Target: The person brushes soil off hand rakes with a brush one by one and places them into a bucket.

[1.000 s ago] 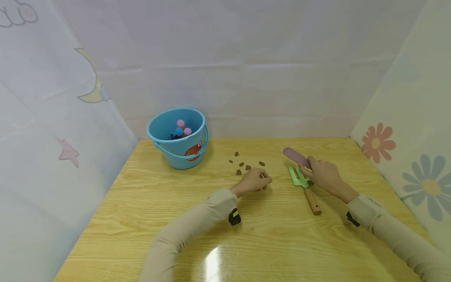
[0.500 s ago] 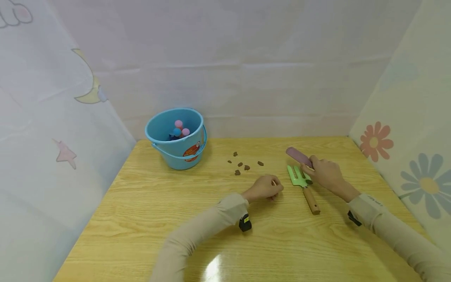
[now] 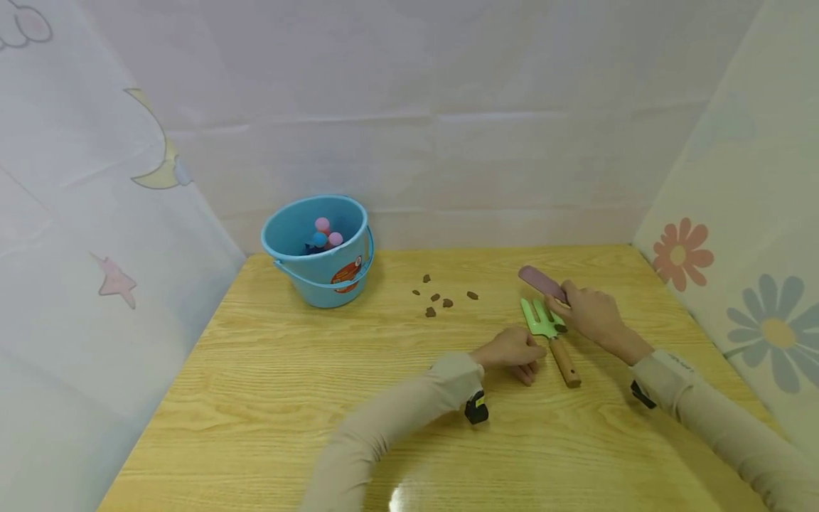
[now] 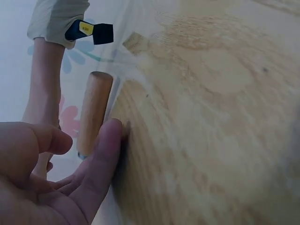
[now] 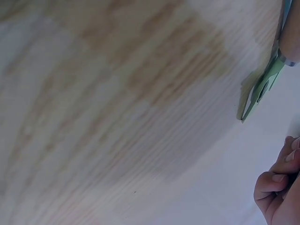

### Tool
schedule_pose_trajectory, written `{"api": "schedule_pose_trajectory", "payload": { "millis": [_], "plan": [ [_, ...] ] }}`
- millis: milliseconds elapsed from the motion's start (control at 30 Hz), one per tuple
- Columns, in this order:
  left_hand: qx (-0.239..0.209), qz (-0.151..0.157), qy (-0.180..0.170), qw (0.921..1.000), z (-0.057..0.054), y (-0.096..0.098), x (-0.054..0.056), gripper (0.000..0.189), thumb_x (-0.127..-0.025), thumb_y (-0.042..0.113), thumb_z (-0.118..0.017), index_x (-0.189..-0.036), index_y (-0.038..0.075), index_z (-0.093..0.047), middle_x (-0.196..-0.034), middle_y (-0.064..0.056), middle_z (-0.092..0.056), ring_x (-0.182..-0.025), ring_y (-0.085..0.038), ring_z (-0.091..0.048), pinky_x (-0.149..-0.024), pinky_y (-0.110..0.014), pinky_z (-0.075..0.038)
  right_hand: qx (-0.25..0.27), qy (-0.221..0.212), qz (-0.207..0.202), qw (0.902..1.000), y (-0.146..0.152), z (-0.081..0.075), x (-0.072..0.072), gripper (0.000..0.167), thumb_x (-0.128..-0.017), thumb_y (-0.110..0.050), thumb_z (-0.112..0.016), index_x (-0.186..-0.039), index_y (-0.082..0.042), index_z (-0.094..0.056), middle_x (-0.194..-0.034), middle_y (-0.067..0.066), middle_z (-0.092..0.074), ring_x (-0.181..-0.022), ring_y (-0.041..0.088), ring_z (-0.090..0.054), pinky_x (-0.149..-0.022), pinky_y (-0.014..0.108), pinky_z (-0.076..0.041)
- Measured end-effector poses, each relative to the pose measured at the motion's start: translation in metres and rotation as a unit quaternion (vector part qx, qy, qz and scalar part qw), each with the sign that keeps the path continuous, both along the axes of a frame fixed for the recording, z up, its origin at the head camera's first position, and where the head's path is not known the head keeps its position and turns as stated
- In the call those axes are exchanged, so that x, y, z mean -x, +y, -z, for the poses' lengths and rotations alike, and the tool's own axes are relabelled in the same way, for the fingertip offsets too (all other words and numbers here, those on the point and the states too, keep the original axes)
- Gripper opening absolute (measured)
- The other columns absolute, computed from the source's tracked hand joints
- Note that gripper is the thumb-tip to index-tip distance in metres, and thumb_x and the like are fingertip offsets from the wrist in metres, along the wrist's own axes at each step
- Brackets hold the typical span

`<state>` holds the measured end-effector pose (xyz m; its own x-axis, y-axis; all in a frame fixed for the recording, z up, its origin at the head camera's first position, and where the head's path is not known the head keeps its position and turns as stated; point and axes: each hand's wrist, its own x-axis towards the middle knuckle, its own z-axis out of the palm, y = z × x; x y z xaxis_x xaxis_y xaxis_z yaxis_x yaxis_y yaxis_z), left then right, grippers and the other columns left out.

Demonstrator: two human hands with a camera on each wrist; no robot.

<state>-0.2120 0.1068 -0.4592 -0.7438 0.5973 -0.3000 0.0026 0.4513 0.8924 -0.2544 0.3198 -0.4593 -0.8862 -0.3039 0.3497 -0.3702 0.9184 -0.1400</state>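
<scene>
My right hand [image 3: 595, 315] grips a flat purple piece with a rounded end [image 3: 540, 281], which points up and left; its other end is hidden in the hand. Below it on the table lies a garden hand fork with green tines [image 3: 542, 321] and a wooden handle [image 3: 564, 364]. A dark brown bit [image 3: 560, 328] is at the tines' right side. My left hand [image 3: 510, 351] is low over the table, just left of the fork handle. In the left wrist view its thumb and fingers are parted near the wooden handle [image 4: 95, 110], with nothing held.
At the back left stands a blue bucket [image 3: 310, 270] with pink and blue round-ended things inside. Several small brown bits [image 3: 431, 312] lie scattered between bucket and fork. Printed cloth walls [image 3: 409, 163] border the wooden table [image 3: 288, 398] behind and at both sides.
My left hand has moved right and toward the front, from beside the brown bits to the fork handle, and its fingers have spread. The right hand stays nearly where it was.
</scene>
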Motion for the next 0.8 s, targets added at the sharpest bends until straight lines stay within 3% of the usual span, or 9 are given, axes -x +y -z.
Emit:
{"api": "schedule_pose_trajectory", "payload": {
  "millis": [133,433,800],
  "plan": [
    [-0.009,-0.006,-0.011,0.9999,0.004,0.007,0.000,0.040,-0.102,0.017,-0.054,-0.074,-0.008,-0.067,-0.062,-0.012,-0.066,-0.048,-0.019,-0.064,-0.050,-0.028,-0.055,-0.005,-0.011,0.009,0.9999,0.001,0.000,0.000,0.040,-0.098,-0.039,-0.060,-0.080,-0.006,-0.048,-0.050,-0.002,-0.033,-0.041,0.012,-0.032,-0.038,0.028,-0.026],
    [-0.065,-0.023,-0.042,0.9967,0.011,0.017,-0.001,0.048,-0.102,0.028,-0.055,-0.072,-0.009,-0.066,-0.064,-0.016,-0.066,-0.048,-0.021,-0.065,-0.050,-0.031,-0.056,0.010,-0.007,0.006,0.9999,0.002,0.000,0.000,0.037,-0.098,-0.036,-0.059,-0.082,-0.004,-0.050,-0.049,0.000,-0.036,-0.038,0.013,-0.034,-0.037,0.028,-0.027],
    [0.008,-0.019,0.005,0.9998,0.007,0.025,-0.003,0.051,-0.098,0.037,-0.056,-0.070,-0.005,-0.067,-0.059,-0.013,-0.065,-0.046,-0.022,-0.065,-0.047,-0.032,-0.055,0.025,-0.021,0.008,0.9994,0.002,-0.003,-0.003,0.035,-0.098,-0.034,-0.059,-0.083,-0.004,-0.051,-0.050,0.000,-0.037,-0.040,0.013,-0.034,-0.038,0.029,-0.027]
  ]
}}
